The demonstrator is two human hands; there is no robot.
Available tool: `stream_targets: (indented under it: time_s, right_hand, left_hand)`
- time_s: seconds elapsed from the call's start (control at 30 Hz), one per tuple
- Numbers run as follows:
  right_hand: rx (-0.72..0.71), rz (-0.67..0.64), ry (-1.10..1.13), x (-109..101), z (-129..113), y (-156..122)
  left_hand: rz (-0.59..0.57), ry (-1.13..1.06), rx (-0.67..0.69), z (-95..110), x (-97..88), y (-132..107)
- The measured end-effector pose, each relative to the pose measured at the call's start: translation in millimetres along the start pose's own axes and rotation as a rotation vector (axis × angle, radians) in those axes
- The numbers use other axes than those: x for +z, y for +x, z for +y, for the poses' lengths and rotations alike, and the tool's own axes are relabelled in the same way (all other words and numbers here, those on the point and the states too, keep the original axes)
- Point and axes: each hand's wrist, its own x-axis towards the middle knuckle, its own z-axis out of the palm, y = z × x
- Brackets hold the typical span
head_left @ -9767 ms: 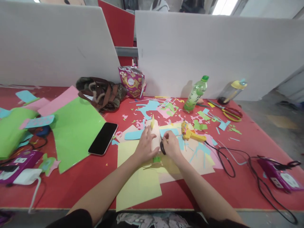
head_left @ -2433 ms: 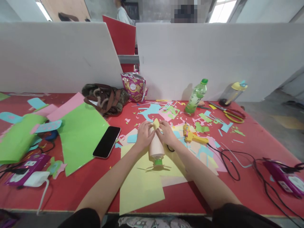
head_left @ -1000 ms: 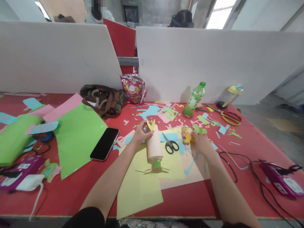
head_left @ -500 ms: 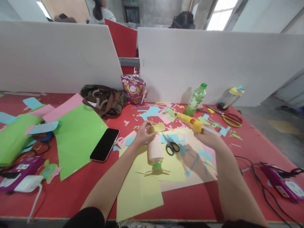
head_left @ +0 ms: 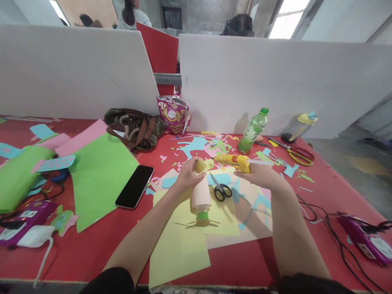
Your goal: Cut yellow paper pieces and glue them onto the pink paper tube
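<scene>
My left hand (head_left: 190, 175) is closed around the far end of a bottle (head_left: 201, 195) wrapped in pale pink paper, its green cap pointing toward me. A yellow paper piece (head_left: 208, 165) stands out from that far end, beside my fingers. In my right hand (head_left: 257, 175) is a yellow hot glue gun (head_left: 234, 161) with a clear glue stick at its back. Its nozzle points left, close to the yellow piece; whether they touch I cannot tell. Black-handled scissors (head_left: 222, 191) lie right of the bottle, on yellow paper sheets (head_left: 179, 249).
Left lie a black phone (head_left: 134, 186) and a green sheet (head_left: 101, 179). A camouflage bag (head_left: 134, 128), a snack bag (head_left: 174, 114) and a green drink bottle (head_left: 253, 130) stand at the back. Paper scraps, pliers (head_left: 294, 153), cables and purple power strips (head_left: 366, 241) are on the right and left.
My right hand has brought the glue gun leftward, its nozzle now close to the yellow piece. My left hand keeps its grip on the wrapped bottle, almost in place.
</scene>
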Motion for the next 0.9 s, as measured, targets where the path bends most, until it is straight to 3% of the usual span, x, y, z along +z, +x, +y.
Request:
stream_targets:
  time_s: [0.4, 0.67, 0.9]
  right_hand:
    - [-0.1, 0.072, -0.03, 5.8, 0.7, 5.8]
    - [-0.032, -0.023, -0.064, 6.9, 0.8, 7.2]
    - [-0.045, -0.007, -0.073, 6.8, 0.6, 7.3]
  left_hand:
    - [0.01, 0.091, 0.01, -4.3, 1.1, 0.5]
    - [0.003, 0.093, 0.013, -4.6, 1.5, 0.1]
    - [0.002, 0.098, 0.015, -4.4, 0.5, -0.5]
